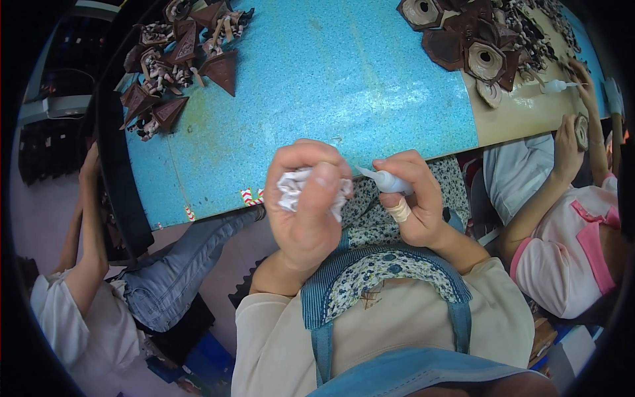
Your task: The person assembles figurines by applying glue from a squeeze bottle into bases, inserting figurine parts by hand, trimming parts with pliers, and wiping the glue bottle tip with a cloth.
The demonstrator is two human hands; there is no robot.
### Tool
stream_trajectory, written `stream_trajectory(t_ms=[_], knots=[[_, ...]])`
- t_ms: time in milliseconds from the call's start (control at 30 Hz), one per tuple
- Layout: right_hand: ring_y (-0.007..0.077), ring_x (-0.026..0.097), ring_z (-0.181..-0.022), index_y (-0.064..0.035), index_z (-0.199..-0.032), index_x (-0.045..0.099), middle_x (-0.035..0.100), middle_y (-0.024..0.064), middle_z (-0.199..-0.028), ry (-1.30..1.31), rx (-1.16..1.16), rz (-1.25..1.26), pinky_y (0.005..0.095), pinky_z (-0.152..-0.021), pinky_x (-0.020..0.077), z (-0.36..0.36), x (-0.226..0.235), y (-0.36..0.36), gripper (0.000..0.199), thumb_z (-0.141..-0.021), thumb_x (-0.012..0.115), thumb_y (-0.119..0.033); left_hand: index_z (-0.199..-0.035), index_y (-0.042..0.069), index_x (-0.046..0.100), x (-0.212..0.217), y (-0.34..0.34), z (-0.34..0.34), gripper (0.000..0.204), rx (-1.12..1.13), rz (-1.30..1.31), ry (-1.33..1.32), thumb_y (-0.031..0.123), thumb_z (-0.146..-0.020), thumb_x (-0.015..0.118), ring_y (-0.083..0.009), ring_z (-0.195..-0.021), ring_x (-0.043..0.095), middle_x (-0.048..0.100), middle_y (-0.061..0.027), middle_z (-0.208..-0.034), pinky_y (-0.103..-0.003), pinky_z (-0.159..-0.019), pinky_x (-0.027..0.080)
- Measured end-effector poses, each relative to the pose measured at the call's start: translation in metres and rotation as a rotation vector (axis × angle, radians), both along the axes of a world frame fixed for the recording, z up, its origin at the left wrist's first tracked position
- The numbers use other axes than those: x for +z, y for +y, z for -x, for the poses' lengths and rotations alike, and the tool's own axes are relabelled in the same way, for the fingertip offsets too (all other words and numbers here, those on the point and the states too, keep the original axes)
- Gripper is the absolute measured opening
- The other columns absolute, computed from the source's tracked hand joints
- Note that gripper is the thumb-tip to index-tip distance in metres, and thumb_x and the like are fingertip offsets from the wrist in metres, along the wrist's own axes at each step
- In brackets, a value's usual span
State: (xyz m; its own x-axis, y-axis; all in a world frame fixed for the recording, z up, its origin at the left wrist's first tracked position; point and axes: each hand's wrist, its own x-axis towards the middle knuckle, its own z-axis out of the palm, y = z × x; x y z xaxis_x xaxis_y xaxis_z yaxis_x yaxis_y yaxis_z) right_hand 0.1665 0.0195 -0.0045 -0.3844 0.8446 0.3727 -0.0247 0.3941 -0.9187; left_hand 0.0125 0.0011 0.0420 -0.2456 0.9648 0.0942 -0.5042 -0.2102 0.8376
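Note:
My left hand (pixel 309 228) is closed around a crumpled white cloth or tissue (pixel 291 188), which bulges out between the thumb and fingers. A small whitish squeeze bottle (pixel 391 182) with a thin pointed nozzle is gripped in my right hand (pixel 424 208). The nozzle points left toward the cloth, with a gap between them. A strip of light tape wraps my right thumb. Both hands are raised at the near edge of the blue table (pixel 317 86), and the inside of my left fist is hidden.
Brown triangular pieces (pixel 185 43) lie heaped with small figures at the far left. Brown polygonal pieces with round cream centres (pixel 485 61) are piled at the far right. A co-worker at right holds a round piece (pixel 581 132) near another nozzle bottle (pixel 554 86). Another person sits at left.

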Motion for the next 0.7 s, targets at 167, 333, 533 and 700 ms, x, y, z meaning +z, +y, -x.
stream_trajectory(t_ms=[167, 333, 533, 700], knots=[[0.0227, 0.056, -0.082, -0.0004, -0.114, 0.055, 0.057, 0.0137, -0.098, 0.013, 0.006, 0.027, 0.0303, -0.072, 0.0451, -0.002, -0.001, 0.000, 0.032, -0.083, 0.062, -0.008, -0.092, 0.001, 0.054, 0.000, -0.001, 0.004, 0.008, 0.041, 0.033, 0.020, 0.005, -0.086, 0.057, -0.0106, -0.068, 0.050, 0.055, -0.0075, -0.083, -0.024, -0.059, 0.042], [0.0187, 0.053, -0.082, 0.0000, -0.113, 0.055, 0.056, 0.0119, -0.097, 0.142, -0.013, 0.255, 0.0275, -0.072, 0.0418, 0.000, -0.006, -0.001, 0.030, -0.086, 0.060, -0.011, -0.087, 0.001, 0.052, -0.012, -0.001, 0.011, 0.005, -0.031, 0.031, -0.041, 0.004, -0.085, 0.056, -0.0101, -0.066, 0.049, 0.054, -0.0067, -0.080, -0.023, -0.058, 0.040], [0.0192, 0.052, -0.080, -0.0001, -0.113, 0.054, 0.055, 0.0109, -0.095, 0.132, -0.008, 0.267, 0.0273, -0.071, 0.0414, -0.010, 0.004, 0.000, 0.031, -0.087, 0.060, -0.016, -0.084, 0.005, 0.046, 0.003, 0.004, 0.003, 0.015, -0.057, 0.084, 0.205, 0.015, -0.082, 0.057, -0.0158, -0.065, 0.045, 0.046, -0.0089, -0.077, -0.028, -0.056, 0.038], [0.0225, 0.055, -0.085, -0.0018, -0.113, 0.054, 0.055, 0.0115, -0.094, 0.059, -0.008, 0.187, 0.0317, -0.077, 0.0438, -0.008, -0.001, 0.006, 0.032, -0.089, 0.059, -0.022, -0.100, 0.001, 0.046, -0.008, 0.005, 0.001, 0.032, -0.062, 0.163, 0.019, 0.013, -0.076, 0.064, -0.0149, -0.075, 0.050, 0.051, -0.0088, -0.085, -0.028, -0.067, 0.043]])
